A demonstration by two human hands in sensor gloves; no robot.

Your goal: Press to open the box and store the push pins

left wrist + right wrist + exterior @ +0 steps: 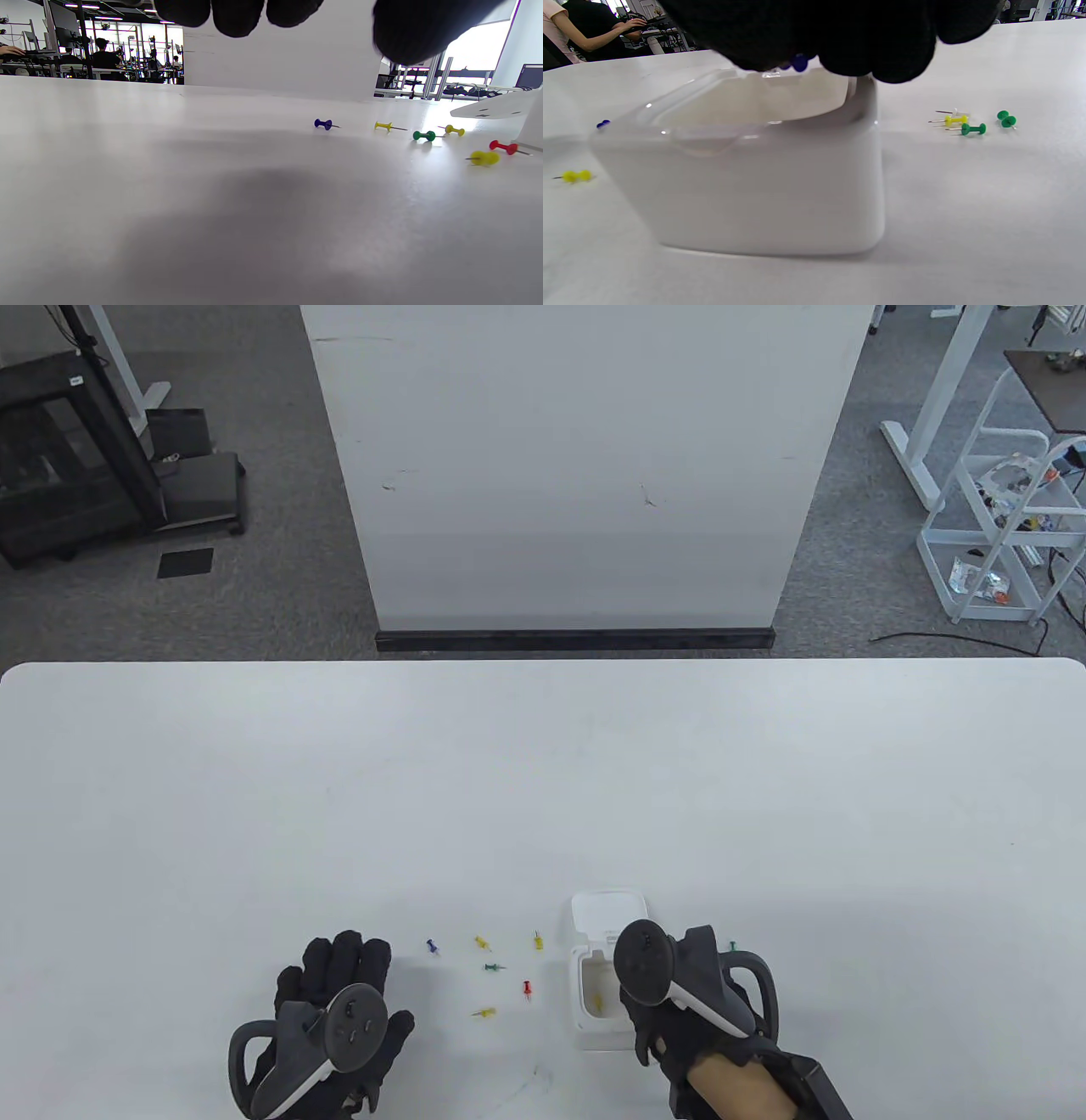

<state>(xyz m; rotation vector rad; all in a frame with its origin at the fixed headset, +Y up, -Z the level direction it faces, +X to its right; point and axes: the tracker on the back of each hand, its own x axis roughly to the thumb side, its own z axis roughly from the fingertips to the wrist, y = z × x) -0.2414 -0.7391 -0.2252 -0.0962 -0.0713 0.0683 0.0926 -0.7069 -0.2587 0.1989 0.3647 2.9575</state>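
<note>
The white box [584,984] stands open near the table's front edge, its lid [606,911] tipped back. One yellow pin [597,1003] lies inside. My right hand [670,997] hangs over the box's right side. In the right wrist view its fingers [882,51] pinch a blue pin [799,63] just above the box [755,190] opening. My left hand [339,984] rests flat on the table, fingers spread, holding nothing. Between the left hand and the box lie loose pins: blue [433,947], yellow [483,941], green [492,966], red [527,989], yellow [484,1011].
Another yellow pin [538,940] lies by the lid. A green pin [731,943] shows right of my right hand. The right wrist view shows more pins right of the box: yellow [956,120] and two green [973,129]. A white panel [577,475] stands behind the table.
</note>
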